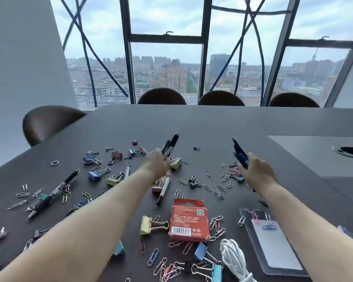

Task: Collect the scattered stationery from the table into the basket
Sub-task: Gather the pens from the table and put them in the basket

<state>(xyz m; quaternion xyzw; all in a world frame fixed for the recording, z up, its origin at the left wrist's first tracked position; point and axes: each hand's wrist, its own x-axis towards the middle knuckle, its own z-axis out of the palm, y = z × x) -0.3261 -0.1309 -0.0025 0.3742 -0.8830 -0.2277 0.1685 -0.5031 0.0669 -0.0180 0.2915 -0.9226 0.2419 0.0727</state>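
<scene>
My left hand [155, 164] is closed around a bunch of black pens [170, 144] whose tips stick up and to the right. My right hand [258, 170] grips dark pens [239, 152] that point up and to the left. Both hands hover over the dark table [212, 123]. Scattered on it are paper clips [220, 188], binder clips [96, 175], a black pen [64, 183] at the left and a white-barrelled pen [163, 189] under my left forearm. A red cardboard box [189, 220] lies near the front. No basket is in view.
A coiled white cable [235, 259] and a clear plastic sleeve [273, 241] lie at the front right. A grey inset panel [314, 153] with a cable slot sits at the right. Brown chairs [49, 123] stand along the left and far edges, before the windows.
</scene>
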